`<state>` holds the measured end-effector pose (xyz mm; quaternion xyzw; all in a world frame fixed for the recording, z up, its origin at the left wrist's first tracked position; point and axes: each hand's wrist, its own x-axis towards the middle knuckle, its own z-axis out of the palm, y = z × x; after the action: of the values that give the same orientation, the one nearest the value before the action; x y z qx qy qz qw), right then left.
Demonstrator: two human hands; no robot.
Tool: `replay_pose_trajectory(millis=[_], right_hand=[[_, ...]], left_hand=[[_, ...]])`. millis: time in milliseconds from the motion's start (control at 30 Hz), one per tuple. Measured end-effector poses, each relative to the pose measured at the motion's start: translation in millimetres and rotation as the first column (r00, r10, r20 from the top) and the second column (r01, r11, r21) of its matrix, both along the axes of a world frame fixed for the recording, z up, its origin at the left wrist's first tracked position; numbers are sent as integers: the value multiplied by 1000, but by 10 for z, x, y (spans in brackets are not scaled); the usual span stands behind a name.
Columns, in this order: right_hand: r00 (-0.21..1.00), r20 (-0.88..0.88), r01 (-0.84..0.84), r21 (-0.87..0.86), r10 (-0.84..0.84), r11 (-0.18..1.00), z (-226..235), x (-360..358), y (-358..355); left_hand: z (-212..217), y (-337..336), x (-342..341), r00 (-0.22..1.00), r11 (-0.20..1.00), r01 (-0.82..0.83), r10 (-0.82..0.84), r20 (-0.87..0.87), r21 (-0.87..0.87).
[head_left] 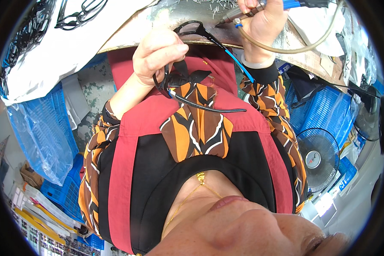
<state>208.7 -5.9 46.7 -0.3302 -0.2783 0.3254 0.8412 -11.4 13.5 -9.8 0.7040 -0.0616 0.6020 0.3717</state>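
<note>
My left hand [160, 55] is closed around the front of a black eyeglass frame [212, 38], hiding part of it. One rim of the frame shows beyond my fingers. A temple with a blue outer stretch slants toward my right wrist, and the other dark temple curves across in front of my apron. In my right hand [263, 27] is a grey pen-shaped power tool [234, 16], gripped near the top edge of the view. Its narrow tip points left, just beside the frame's rim, and I cannot tell whether they touch. A beige hose [294, 50] with a blue fitting loops off to the right.
Several small metal pins [219, 7] lie scattered on the worn work table [168, 19]. At the left, a white sheet [64, 55] carries a heap of black eyeglass frames [27, 32]. Blue crates [42, 123] stand below on both sides, and a fan [318, 160] is at the right.
</note>
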Motion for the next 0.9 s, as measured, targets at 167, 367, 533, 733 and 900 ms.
replay_pose_trajectory(millis=[167, 367, 533, 733, 900], right_hand=[[998, 67, -13, 21, 12, 1000, 82, -108, 2], [994, 93, -64, 44, 60, 997, 148, -175, 17], [997, 29, -71, 17, 71, 997, 170, -189, 9], [992, 84, -90, -4, 90, 996, 107, -193, 14], [968, 56, -246, 15, 245, 969, -7, -207, 34]], left_hand=[[-19, -24, -38, 1000, 1000, 18, -18, -17, 4], [-23, -17, -9, 999, 998, 52, -52, 3, 23], [-6, -3, -20, 1000, 998, -1, 2, -19, 69], [-56, -41, -16, 1000, 998, 1, 1, -16, 65], [-159, -83, 0, 993, 985, -122, 121, 13, 120]])
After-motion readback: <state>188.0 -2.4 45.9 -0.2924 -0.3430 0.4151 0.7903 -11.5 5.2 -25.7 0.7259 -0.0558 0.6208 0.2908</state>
